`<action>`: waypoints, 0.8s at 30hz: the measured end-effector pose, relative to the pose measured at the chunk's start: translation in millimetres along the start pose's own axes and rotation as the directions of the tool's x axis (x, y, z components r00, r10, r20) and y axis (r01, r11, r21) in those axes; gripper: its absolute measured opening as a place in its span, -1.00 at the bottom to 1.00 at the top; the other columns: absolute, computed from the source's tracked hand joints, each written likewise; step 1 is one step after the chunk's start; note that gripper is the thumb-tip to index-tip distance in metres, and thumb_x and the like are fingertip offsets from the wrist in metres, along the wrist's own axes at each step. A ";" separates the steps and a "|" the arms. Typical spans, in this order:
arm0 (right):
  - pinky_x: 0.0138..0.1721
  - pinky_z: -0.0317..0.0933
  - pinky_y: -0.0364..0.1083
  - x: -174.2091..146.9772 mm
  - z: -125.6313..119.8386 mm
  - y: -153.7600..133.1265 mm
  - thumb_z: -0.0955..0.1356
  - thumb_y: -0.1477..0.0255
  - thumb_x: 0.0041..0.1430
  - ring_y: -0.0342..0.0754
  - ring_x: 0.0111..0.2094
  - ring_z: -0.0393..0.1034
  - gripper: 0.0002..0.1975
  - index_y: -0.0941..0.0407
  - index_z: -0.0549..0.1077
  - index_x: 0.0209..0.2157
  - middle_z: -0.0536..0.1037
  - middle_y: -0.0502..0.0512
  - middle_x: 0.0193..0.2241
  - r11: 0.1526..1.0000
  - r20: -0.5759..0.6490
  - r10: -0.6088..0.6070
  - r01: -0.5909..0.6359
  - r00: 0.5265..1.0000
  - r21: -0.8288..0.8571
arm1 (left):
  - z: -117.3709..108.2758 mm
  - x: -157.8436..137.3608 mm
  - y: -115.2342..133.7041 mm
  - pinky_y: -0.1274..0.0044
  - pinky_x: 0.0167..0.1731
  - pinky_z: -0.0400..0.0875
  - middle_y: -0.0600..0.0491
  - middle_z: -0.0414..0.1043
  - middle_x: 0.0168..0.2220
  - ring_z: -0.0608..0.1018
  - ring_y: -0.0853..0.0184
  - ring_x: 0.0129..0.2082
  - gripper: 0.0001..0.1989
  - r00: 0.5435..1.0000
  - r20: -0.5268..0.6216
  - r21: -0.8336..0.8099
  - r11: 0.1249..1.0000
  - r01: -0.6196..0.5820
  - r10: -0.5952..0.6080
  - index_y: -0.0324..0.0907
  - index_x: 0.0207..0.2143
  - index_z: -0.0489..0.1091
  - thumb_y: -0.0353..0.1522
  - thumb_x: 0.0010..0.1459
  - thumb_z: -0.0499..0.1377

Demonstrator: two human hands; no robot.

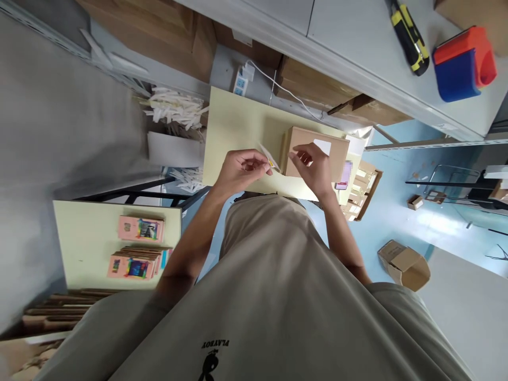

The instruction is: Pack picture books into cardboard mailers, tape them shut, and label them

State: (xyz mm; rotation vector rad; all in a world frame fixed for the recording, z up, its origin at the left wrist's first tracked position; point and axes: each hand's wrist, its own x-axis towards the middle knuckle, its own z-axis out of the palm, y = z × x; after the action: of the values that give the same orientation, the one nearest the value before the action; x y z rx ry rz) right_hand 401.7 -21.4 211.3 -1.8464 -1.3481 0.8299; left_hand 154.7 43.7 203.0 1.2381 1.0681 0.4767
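Observation:
My left hand pinches a small, thin, pale slip with a yellow and red mark between thumb and fingers, above the pale yellow table. The slip is blurred, and I cannot tell its exact kind. My right hand hovers over a closed brown cardboard box, fingers bent and a narrow gap between thumb and forefinger. Nothing shows in that hand. A white label lies on the box top, just beyond my right fingers.
A phone lies right of the box. Behind run a power strip and white cable. A shelf above bears a utility knife and a red-and-blue holder. Pink booklets lie on a left table.

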 end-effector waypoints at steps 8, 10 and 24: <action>-0.26 0.56 0.00 -22.1 35.2 -71.0 0.61 -0.01 0.44 -0.04 -0.31 0.57 -0.70 -0.08 0.76 -0.18 0.67 0.04 -0.24 0.989 0.130 -0.119 0.106 0.984 0.103 | -31.2 -1.6 -6.2 0.45 -0.36 0.58 -0.01 0.72 -0.36 0.73 0.22 -0.33 -0.85 0.997 0.007 0.099 0.992 -0.081 0.081 -0.04 -0.31 0.71 -0.18 0.17 0.40; -0.24 0.56 -0.01 -19.4 42.2 -72.5 0.58 0.03 0.49 -0.05 -0.32 0.56 -0.72 -0.07 0.74 -0.20 0.67 0.04 -0.25 0.992 0.132 -0.118 0.110 0.984 0.066 | -38.3 -0.1 -9.9 0.47 -0.38 0.54 0.00 0.72 -0.37 0.69 0.25 -0.38 -0.85 0.994 0.025 0.098 0.989 -0.112 0.110 -0.04 -0.30 0.73 -0.20 0.17 0.39; -0.25 0.44 -0.05 -7.8 80.5 -60.8 0.46 0.25 0.50 -0.09 -0.34 0.45 -0.80 0.02 0.53 -0.24 0.60 0.05 -0.27 0.999 0.089 -0.020 0.022 0.996 -0.024 | -88.6 33.0 -72.7 0.51 -0.34 0.46 0.13 0.64 -0.46 0.59 0.33 -0.44 -0.97 0.990 -0.041 0.217 0.968 -0.126 0.138 -0.11 -0.41 0.61 -0.40 0.03 0.35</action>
State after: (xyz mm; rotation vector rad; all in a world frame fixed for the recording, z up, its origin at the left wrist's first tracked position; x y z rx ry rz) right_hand 302.4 -2.6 217.7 -1.8300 -1.4368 0.8978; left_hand 77.3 93.4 127.2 1.5007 1.1105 0.5099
